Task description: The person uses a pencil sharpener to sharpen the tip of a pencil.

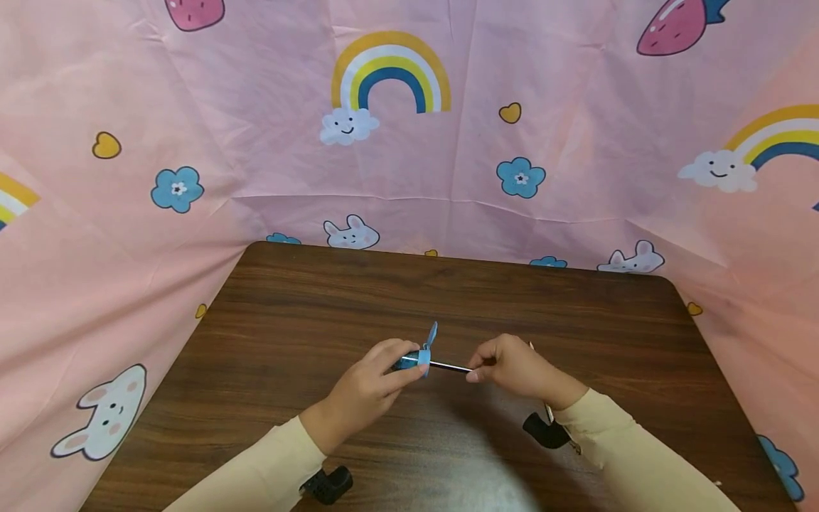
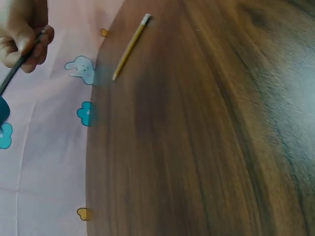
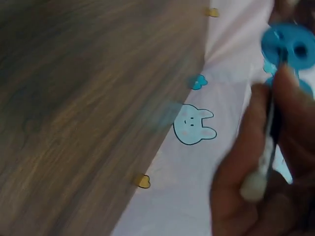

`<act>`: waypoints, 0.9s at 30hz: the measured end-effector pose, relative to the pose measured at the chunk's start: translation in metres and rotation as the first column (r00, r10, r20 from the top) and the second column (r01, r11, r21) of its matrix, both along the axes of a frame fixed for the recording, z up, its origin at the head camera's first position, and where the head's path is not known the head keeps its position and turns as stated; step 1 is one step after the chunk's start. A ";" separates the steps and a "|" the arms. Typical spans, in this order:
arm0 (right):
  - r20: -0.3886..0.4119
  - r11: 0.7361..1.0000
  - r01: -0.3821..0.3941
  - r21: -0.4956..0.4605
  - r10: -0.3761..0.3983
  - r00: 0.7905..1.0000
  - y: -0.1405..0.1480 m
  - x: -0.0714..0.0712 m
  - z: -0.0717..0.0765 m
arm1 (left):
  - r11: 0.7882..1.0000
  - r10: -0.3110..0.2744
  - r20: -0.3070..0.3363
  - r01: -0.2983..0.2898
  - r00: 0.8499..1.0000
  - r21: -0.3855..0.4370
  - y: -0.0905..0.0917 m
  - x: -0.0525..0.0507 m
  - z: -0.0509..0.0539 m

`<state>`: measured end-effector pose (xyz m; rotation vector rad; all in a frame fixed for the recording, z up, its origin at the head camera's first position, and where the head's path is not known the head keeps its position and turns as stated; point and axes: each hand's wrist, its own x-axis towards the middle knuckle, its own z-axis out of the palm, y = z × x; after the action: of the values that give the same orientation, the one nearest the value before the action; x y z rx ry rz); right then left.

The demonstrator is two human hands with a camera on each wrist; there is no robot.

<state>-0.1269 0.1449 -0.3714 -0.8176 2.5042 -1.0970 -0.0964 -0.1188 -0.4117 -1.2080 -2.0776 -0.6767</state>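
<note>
My left hand (image 1: 365, 387) grips a blue pencil sharpener (image 1: 424, 361), whose round hinged lid (image 1: 432, 333) stands up. In the right wrist view the blue face of the sharpener (image 3: 298, 34) shows two holes. My right hand (image 1: 515, 366) pinches a dark pencil (image 1: 451, 367) between thumb and fingers. This pencil runs left to the sharpener's face, at one of its holes; how deep its tip sits is hidden. Its whitish back end (image 3: 253, 187) lies near the right palm.
A yellow pencil (image 2: 130, 49) lies on the dark wooden table (image 1: 384, 284), mostly hidden by the right arm in the head view. Black camera mounts (image 1: 329, 485) hang at both wrists. A pink printed cloth (image 1: 409, 163) hangs around the table's far and side edges.
</note>
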 end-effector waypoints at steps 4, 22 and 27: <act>0.065 0.998 -0.031 0.045 0.028 0.997 0.000 -0.006 0.004 | 1.000 -0.004 0.019 0.004 1.000 0.027 0.000 -0.001 -0.002; -0.948 0.998 0.058 -0.033 -0.049 0.314 -0.012 0.000 -0.028 | 0.947 0.144 0.461 -0.258 0.876 0.194 0.007 0.002 0.014; -0.951 0.992 0.063 -0.111 -0.125 0.283 -0.014 0.001 -0.026 | 0.954 0.148 0.456 -0.248 0.877 0.167 0.010 0.003 0.020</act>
<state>-0.1255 0.1304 -0.3969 -1.8192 3.5246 -0.7452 -0.0934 -0.1087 -0.3920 -0.7454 -2.3693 -1.1311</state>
